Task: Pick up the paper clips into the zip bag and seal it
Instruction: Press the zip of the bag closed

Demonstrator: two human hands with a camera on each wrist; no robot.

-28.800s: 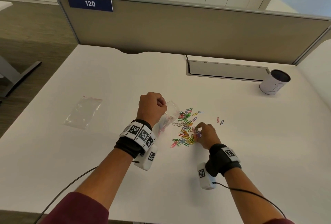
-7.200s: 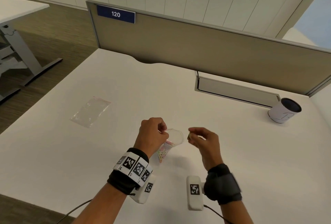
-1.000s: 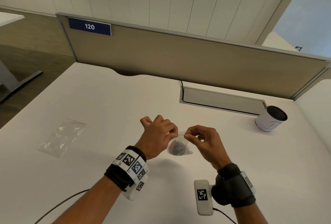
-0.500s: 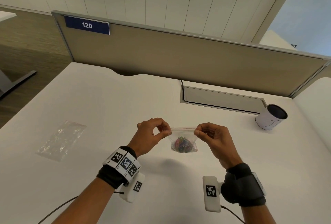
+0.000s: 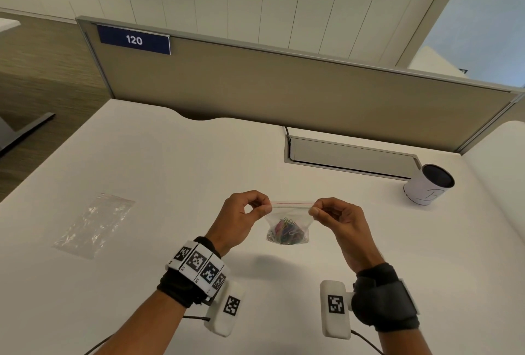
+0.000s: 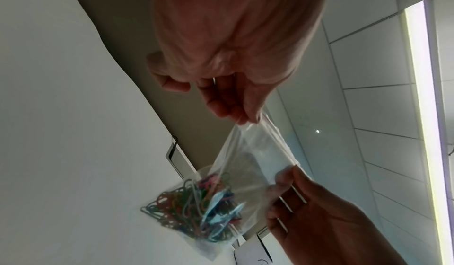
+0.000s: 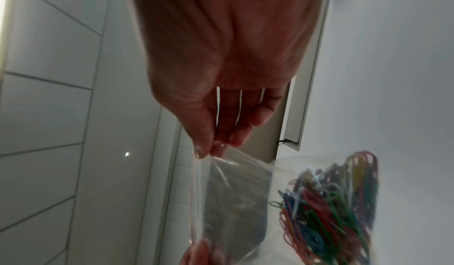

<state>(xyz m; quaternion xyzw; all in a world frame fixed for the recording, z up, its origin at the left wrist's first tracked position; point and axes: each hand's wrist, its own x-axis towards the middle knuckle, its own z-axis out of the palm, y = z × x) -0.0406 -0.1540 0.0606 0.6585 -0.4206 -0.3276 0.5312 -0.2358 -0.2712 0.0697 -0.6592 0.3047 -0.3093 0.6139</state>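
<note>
A small clear zip bag (image 5: 288,219) with a red zip line hangs in the air above the white desk (image 5: 170,184). A bunch of coloured paper clips (image 5: 287,232) fills its bottom. My left hand (image 5: 262,208) pinches the left end of the zip strip between thumb and forefinger. My right hand (image 5: 314,210) pinches the right end. The strip is stretched straight between them. In the left wrist view the bag (image 6: 248,164) hangs from my left hand (image 6: 243,120), with the clips (image 6: 196,205) below. In the right wrist view my right hand (image 7: 209,152) pinches the bag's corner, the clips (image 7: 331,207) lower right.
A second, empty clear bag (image 5: 95,224) lies flat on the desk at the left. A white cup with a dark inside (image 5: 429,184) stands at the back right, beside a grey cable flap (image 5: 349,156). A beige partition (image 5: 284,87) closes off the desk's far edge.
My hands, close together at the bag's top a second ago, have slid apart along the zip strip to its two ends. The bag now hangs stretched flat between them.
</note>
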